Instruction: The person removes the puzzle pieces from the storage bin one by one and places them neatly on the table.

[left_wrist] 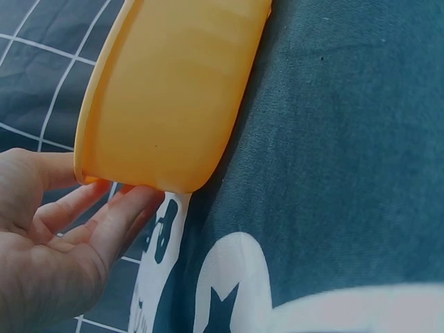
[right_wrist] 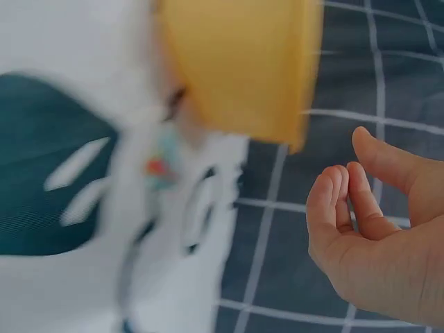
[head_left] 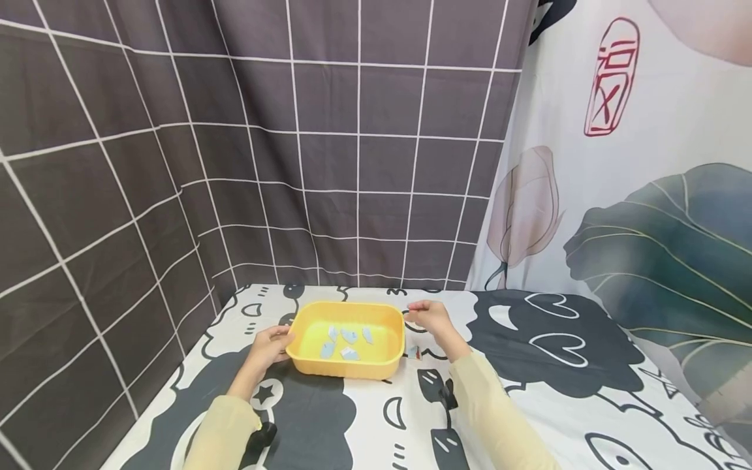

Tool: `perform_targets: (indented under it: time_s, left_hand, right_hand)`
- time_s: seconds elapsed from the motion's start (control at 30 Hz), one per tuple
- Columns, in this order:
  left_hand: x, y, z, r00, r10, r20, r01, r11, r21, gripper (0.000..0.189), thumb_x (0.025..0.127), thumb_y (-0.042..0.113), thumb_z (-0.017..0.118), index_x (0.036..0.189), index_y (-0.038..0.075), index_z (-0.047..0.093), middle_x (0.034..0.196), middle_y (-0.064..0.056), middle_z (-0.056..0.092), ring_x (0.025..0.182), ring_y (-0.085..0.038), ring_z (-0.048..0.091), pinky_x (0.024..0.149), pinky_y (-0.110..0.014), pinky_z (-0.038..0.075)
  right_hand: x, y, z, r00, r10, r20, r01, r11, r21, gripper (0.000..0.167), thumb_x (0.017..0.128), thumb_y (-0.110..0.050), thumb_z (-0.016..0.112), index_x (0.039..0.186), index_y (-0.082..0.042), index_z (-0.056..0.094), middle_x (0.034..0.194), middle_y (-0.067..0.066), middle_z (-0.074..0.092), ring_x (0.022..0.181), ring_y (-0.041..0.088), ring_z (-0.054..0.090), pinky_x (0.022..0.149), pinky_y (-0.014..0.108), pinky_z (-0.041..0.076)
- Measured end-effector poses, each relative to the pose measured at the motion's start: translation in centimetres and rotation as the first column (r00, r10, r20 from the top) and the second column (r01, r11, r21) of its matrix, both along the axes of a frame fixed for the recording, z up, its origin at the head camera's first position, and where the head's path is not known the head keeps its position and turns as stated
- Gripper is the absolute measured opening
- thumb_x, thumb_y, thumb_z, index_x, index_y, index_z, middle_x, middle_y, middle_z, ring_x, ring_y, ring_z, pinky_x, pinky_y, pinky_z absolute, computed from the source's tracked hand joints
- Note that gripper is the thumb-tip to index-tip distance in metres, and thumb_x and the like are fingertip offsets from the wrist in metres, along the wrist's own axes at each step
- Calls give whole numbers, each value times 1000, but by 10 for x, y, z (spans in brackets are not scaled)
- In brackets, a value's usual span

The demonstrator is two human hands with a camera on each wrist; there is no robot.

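Note:
A yellow plastic basin point(head_left: 346, 370) stands in front of the person, with several torn light-blue scraps point(head_left: 349, 335) on its floor. My left hand point(head_left: 267, 349) holds its left end; in the left wrist view the thumb lies at the basin's rim point(left_wrist: 78, 156) and the fingers reach under it. Just off the right end is my right hand point(head_left: 433, 318). The right wrist view shows that hand point(right_wrist: 374, 243) with loosely bent fingers, thumb apart, nothing between them. One more scrap point(head_left: 414, 353), pale with a red spot, lies on the cloth to the basin's right.
Beneath everything spreads a black-and-white cartoon cloth point(head_left: 376, 418). A dark curtain with white grid lines point(head_left: 388, 163) hangs behind and to the left. At the right hangs a pale curtain point(head_left: 564, 117) printed with leaves and a flower bud.

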State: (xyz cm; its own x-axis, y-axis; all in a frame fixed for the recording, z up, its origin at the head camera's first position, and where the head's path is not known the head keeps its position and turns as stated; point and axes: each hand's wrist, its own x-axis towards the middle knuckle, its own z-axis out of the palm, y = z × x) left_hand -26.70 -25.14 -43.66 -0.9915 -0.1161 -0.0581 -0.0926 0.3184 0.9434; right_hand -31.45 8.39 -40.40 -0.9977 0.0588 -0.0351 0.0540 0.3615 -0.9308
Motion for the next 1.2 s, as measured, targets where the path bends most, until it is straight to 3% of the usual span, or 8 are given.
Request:
perform_targets:
  time_s: [0.17,0.33,0.43,0.57,0.73,0.9,1.0,1.2]
  left_hand:
    - [2,-1,1,1000,3,-4,-3,1000,9,40,98,11,54,130,-13,50,127,-35,57,107,-37,67,86,-39,62]
    - [-1,-1,3,1000,19,-13,-18,1000,8,39,97,11,55,128,-13,52,126,-35,58,105,-37,67,85,-39,62]
    - [-3,-1,3,1000,21,-16,-20,1000,14,39,97,11,55,128,-13,52,125,-34,58,105,-36,67,85,-39,62]
    - [-4,-1,0,1000,25,-10,-24,999,27,39,96,11,56,128,-13,53,124,-34,59,102,-33,69,84,-38,62]
    - [-3,-2,-4,1000,31,-3,-31,999,28,39,96,11,56,127,-13,53,124,-34,59,98,-32,70,83,-39,63]
    - [-1,-1,-4,999,45,-11,-45,998,33,38,96,11,56,126,-13,54,123,-34,60,100,-34,69,82,-40,63]
    - [-1,0,-4,999,38,-24,-37,999,37,38,97,10,56,127,-14,53,123,-34,60,103,-36,68,83,-40,63]
    - [1,1,-4,999,39,-29,-38,998,42,38,97,10,55,127,-14,54,123,-34,60,105,-37,67,83,-40,62]
  right_hand:
    - [-4,-23,25,997,59,-48,-60,998,-20,26,82,0,71,107,6,67,96,15,72,81,12,64,86,32,60]
    - [-8,-47,30,995,95,-29,-96,995,-40,26,82,2,71,107,6,67,89,11,71,77,10,66,87,36,60]
    - [-9,-60,22,994,112,-5,-112,993,-47,27,82,3,71,108,8,66,92,15,73,78,12,68,88,37,60]
    - [-6,-74,3,990,137,30,-136,991,-11,29,81,4,71,108,9,66,95,16,74,75,10,66,78,29,60]
    - [3,-89,-17,986,163,33,-164,986,5,29,75,7,74,103,11,67,85,12,72,63,7,57,63,20,56]
    - [10,-97,-29,974,224,31,-224,975,-9,27,74,7,74,100,12,67,80,7,68,58,6,50,56,17,50]
    - [11,-100,-32,966,254,52,-256,966,28,27,75,5,74,100,10,68,87,10,69,64,9,50,59,18,48]
    - [13,-106,-37,950,301,84,-310,943,120,27,71,5,77,97,7,71,100,14,71,85,16,57,74,24,54]
